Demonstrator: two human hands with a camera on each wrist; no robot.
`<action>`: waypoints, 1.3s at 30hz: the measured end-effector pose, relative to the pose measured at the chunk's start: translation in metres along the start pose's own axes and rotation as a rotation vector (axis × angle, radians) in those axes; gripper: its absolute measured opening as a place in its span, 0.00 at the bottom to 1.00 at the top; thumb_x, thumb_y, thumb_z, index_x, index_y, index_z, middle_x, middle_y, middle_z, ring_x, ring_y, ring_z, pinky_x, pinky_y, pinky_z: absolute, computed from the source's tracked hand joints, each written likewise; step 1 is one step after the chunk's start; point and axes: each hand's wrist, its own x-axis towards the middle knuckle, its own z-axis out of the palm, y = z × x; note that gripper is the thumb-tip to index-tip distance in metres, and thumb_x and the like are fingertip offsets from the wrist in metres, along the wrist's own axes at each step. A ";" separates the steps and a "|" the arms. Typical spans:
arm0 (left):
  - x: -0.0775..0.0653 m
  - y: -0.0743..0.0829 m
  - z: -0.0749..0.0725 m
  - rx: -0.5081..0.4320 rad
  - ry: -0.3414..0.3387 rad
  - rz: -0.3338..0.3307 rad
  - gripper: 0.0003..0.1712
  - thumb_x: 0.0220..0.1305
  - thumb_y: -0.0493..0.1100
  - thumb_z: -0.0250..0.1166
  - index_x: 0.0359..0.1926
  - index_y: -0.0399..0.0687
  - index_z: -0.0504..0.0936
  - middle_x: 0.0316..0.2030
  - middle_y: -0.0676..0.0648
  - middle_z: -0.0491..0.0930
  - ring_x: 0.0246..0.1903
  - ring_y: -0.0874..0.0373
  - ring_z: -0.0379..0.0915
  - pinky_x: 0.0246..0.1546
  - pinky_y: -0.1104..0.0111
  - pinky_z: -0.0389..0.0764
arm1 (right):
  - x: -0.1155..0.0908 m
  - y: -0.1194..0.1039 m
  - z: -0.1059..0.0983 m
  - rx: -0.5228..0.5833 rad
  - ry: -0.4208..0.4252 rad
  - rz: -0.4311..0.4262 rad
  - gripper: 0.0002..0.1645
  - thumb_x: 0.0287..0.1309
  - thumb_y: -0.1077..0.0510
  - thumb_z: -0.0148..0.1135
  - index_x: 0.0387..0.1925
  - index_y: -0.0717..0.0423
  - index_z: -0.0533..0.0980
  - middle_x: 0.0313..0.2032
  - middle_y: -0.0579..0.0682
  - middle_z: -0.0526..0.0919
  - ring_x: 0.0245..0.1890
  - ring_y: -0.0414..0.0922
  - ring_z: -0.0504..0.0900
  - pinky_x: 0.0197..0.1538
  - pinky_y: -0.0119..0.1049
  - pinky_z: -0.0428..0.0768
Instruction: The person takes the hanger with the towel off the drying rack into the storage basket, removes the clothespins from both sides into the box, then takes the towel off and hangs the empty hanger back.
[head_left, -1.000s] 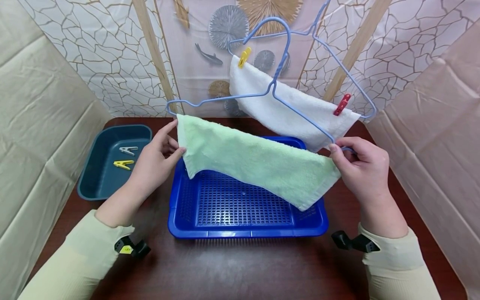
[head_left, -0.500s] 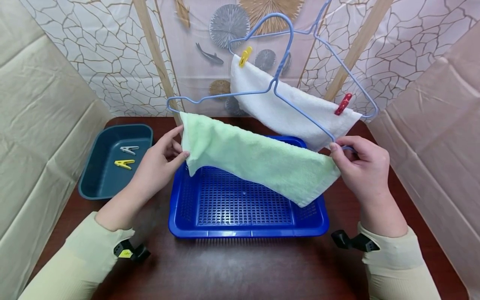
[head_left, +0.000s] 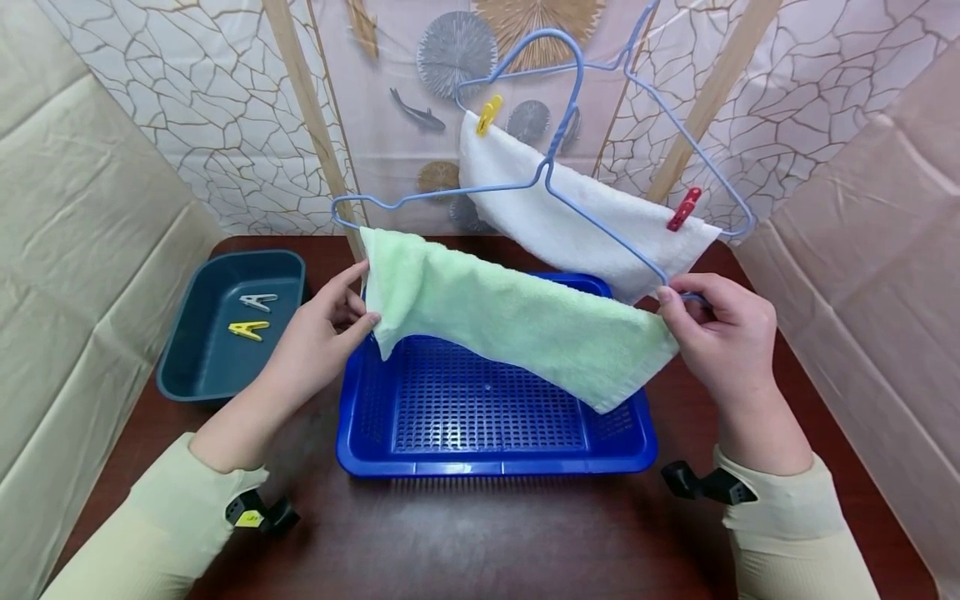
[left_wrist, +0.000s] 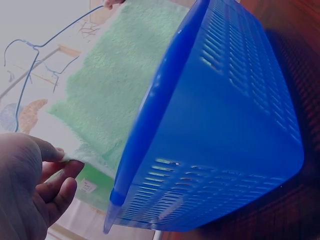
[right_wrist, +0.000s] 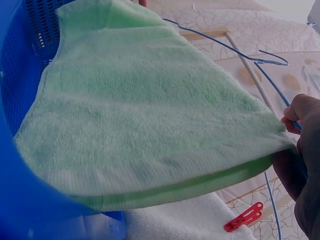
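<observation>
While the right hand (head_left: 726, 327) pinches one lower corner of a light-blue wire clothes hanger (head_left: 557, 140) together with the end of a pale-green terry towel (head_left: 517, 317), the left hand (head_left: 311, 335) pinches the opposite edge of this towel between thumb and fingers. The towel lies folded, as it seems, over the lower bar, and hangs above a blue perforated plastic basket (head_left: 495, 467). I judge that the step in hand is straightening it along the bar, since wrinkles show near its left end. The next move probably calls for a steady right grip and a gentle outward pull by the left fingers, before fetching the yellow plastic clip (head_left: 248, 330) from the dark-teal plastic tray (head_left: 198, 358).
</observation>
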 end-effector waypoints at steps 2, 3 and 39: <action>-0.001 0.000 0.000 -0.001 0.000 -0.001 0.39 0.62 0.46 0.61 0.69 0.70 0.53 0.34 0.53 0.74 0.33 0.61 0.76 0.38 0.63 0.79 | 0.000 0.000 0.000 -0.001 0.002 -0.004 0.05 0.48 0.64 0.66 0.28 0.64 0.82 0.16 0.42 0.68 0.19 0.31 0.62 0.23 0.22 0.60; -0.001 -0.001 0.001 -0.003 0.000 0.000 0.38 0.62 0.46 0.61 0.68 0.70 0.53 0.34 0.53 0.73 0.33 0.61 0.76 0.38 0.64 0.79 | 0.000 0.000 0.000 -0.003 0.004 -0.007 0.05 0.48 0.64 0.66 0.28 0.65 0.82 0.16 0.42 0.68 0.19 0.31 0.62 0.23 0.22 0.60; -0.010 -0.011 0.009 -0.009 -0.045 -0.037 0.39 0.61 0.46 0.62 0.68 0.70 0.53 0.34 0.53 0.72 0.32 0.60 0.75 0.33 0.66 0.78 | -0.002 0.000 0.003 0.001 0.055 0.003 0.07 0.48 0.63 0.66 0.28 0.66 0.82 0.18 0.42 0.71 0.20 0.31 0.63 0.25 0.22 0.62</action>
